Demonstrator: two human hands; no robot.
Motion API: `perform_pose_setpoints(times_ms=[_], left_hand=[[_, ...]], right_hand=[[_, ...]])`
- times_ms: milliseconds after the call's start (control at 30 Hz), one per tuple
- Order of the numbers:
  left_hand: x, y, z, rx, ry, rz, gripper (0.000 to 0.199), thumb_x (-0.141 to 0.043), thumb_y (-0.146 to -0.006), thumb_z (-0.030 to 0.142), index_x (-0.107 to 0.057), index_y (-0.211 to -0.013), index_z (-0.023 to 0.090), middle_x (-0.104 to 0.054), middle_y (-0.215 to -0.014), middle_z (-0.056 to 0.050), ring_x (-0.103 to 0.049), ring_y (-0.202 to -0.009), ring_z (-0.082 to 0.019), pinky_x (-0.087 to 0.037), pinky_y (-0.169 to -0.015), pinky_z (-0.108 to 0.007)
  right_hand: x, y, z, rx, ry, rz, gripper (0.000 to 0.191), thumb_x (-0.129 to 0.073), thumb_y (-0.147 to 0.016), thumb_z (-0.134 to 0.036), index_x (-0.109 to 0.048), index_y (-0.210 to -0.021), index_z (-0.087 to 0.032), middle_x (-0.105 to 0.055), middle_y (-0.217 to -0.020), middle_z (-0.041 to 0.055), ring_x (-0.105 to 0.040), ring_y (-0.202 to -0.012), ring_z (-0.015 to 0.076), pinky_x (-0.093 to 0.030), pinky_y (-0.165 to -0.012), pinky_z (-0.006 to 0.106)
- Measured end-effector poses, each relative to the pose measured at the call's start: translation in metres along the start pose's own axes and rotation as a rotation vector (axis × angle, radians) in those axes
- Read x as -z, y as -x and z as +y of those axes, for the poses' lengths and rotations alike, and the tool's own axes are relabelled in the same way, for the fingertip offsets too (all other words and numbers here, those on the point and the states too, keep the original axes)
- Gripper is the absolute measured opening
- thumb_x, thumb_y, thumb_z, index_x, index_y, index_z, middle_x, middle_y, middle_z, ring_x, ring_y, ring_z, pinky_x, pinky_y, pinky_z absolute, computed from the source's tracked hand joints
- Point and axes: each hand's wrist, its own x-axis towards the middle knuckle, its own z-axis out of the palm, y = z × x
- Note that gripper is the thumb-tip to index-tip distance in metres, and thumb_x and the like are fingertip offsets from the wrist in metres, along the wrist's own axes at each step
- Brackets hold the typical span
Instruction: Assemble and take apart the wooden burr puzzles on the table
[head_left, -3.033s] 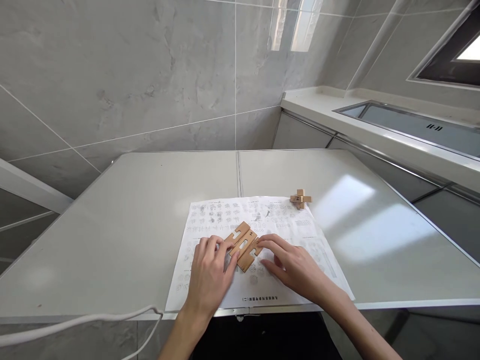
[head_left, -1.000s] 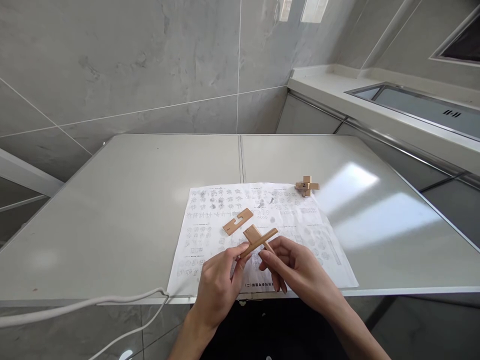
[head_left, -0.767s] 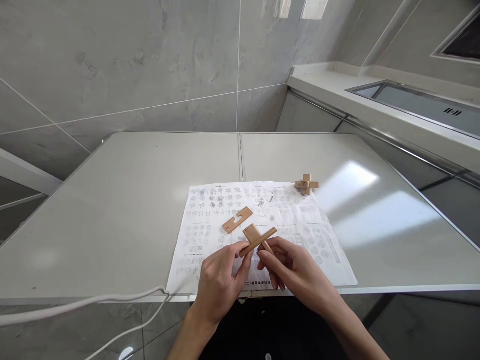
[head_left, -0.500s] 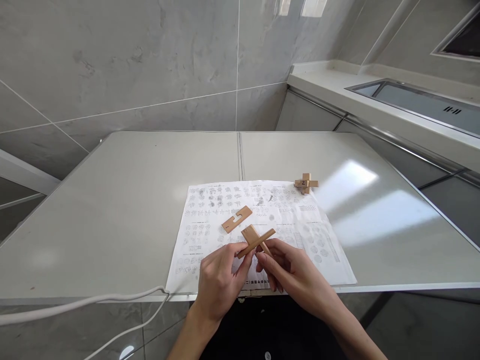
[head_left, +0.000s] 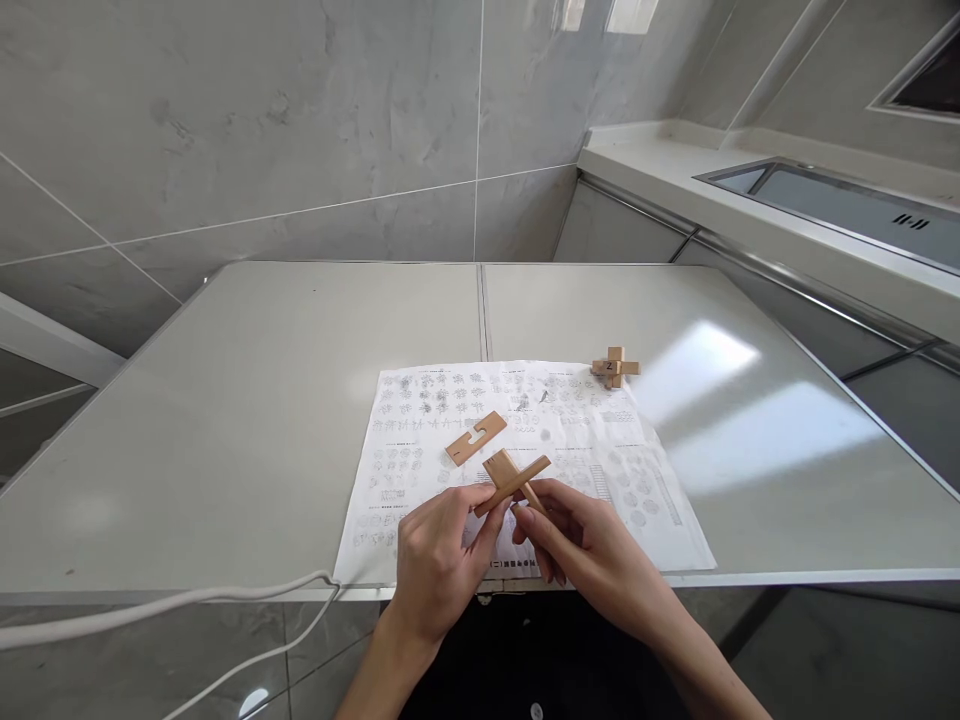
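Table (head_left: 262, 420) under all; sheet (head_left: 570, 455) spread on it. Left hand (head_left: 442, 540) nearer loose slat, thumb and finger pinching bar (head_left: 517, 482) by its 8 o'clock end. Right hand (head_left: 577, 530) grasps held slat (head_left: 502, 467) by 4 o'clock end. Bar's long axis runs 8 to 2, held slat's 10 to 4, crossing; whether slotted together, cannot tell. Loose slat (head_left: 491, 424), notched, flat on sheet: 12 o'clock from left fingertips, 11 from right, long axis roughly parallel to bar. Cross (head_left: 616, 368) farther off, 1 o'clock from right hand.
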Motion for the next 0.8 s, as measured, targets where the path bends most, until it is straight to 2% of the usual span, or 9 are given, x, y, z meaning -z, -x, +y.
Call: perform_pose_setpoints(times_ms=[100,200,333,400,533,667,800], left_hand=[[0.006,-0.002,0.000,0.017,0.041,-0.032,0.015,-0.072,-0.103,0.033,-0.065,-0.109,0.022,-0.080,-0.088,0.000,-0.077,-0.072,-0.016,-0.060,-0.067,-0.027],[0.013,-0.003,0.001,0.114,0.182,-0.061,0.027,-0.066,-0.105,0.047,-0.063,-0.117,0.023,-0.081,-0.096,-0.004,-0.079,-0.083,-0.019,-0.063,-0.075,-0.030],[0.021,-0.009,0.001,0.310,0.383,-0.031,0.026,-0.044,-0.114,0.040,-0.063,-0.121,0.024,-0.078,-0.105,-0.007,-0.076,-0.097,-0.020,-0.063,-0.087,-0.033],[0.025,-0.014,-0.001,0.301,0.419,-0.047,0.028,-0.043,-0.114,0.038,-0.065,-0.123,0.024,-0.075,-0.116,-0.010,-0.073,-0.108,-0.022,-0.061,-0.097,-0.037],[0.033,-0.027,-0.007,0.188,0.515,-0.226,0.025,-0.057,-0.109,0.042,-0.069,-0.127,0.029,-0.071,-0.132,-0.013,-0.065,-0.131,-0.029,-0.056,-0.112,-0.049],[0.038,-0.037,-0.012,0.164,0.586,-0.294,0.033,-0.062,-0.103,0.057,-0.076,-0.108,0.027,-0.075,-0.123,-0.014,-0.070,-0.121,-0.030,-0.060,-0.104,-0.051],[0.034,-0.038,-0.013,0.269,0.713,-0.301,0.038,-0.064,-0.101,0.061,-0.070,-0.095,0.024,-0.078,-0.116,-0.014,-0.075,-0.112,-0.029,-0.064,-0.094,-0.046]], right_hand=[[0.002,0.000,-0.001,-0.007,-0.072,-0.027,0.046,-0.057,-0.105,-0.065,-0.067,-0.107,-0.019,-0.069,-0.087,0.0046,-0.061,-0.062,0.0144,-0.048,-0.059,0.028],[0.006,0.000,-0.006,-0.023,-0.139,-0.068,0.051,-0.056,-0.104,-0.069,-0.067,-0.102,-0.019,-0.067,-0.086,0.0040,-0.056,-0.060,0.0131,-0.047,-0.057,0.028],[0.010,0.001,-0.012,-0.080,-0.316,-0.158,0.049,-0.060,-0.105,-0.065,-0.064,-0.089,-0.018,-0.059,-0.077,0.0003,-0.047,-0.056,0.0097,-0.040,-0.054,0.025],[0.010,0.001,-0.012,-0.132,-0.441,-0.195,0.048,-0.064,-0.104,-0.060,-0.059,-0.081,-0.018,-0.053,-0.072,-0.0018,-0.042,-0.054,0.0082,-0.033,-0.051,0.024],[0.008,-0.002,-0.010,-0.248,-0.618,-0.270,0.049,-0.069,-0.101,-0.056,-0.049,-0.074,-0.020,-0.043,-0.064,-0.0056,-0.029,-0.048,0.0057,-0.022,-0.046,0.023],[0.006,-0.006,-0.010,-0.335,-0.666,-0.335,0.047,-0.071,-0.097,-0.057,-0.049,-0.076,-0.020,-0.039,-0.060,-0.0077,-0.022,-0.046,0.0047,-0.017,-0.045,0.022],[0.004,-0.009,-0.012,-0.364,-0.666,-0.425,0.042,-0.067,-0.097,-0.054,-0.054,-0.077,-0.019,-0.038,-0.057,-0.0083,-0.022,-0.043,0.0048,-0.016,-0.043,0.022]])
